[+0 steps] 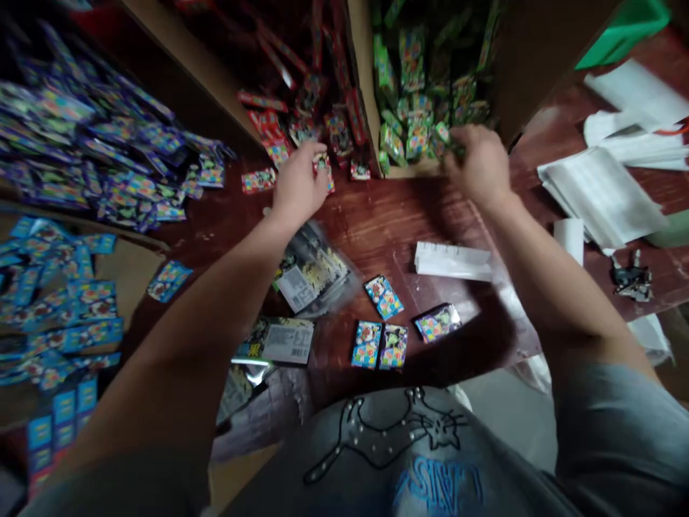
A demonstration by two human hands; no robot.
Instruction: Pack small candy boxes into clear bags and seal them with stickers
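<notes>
My left hand [301,183] pinches a small red printed box [323,172] at the front of the pile of red boxes [336,133]. Over at the green boxes [417,133], my right hand [479,161] is closed, its fingertips curled around a small green box [457,150] that is mostly hidden and blurred. Nearer my body lie two blue boxes, one of them a blue box [383,296] set at an angle. Beside the other blue box [367,345] sits a purple box [393,347], and another purple box [438,323] lies tilted to the right.
Purple packs [108,143] heap at the left, above blue boxes [59,294] in a carton. Cardboard walls [362,79] part the piles. Clear printed pouches [312,273], a folded white paper [453,261], paper stacks [603,194] and keys [631,276] lie on the red-brown table [371,215].
</notes>
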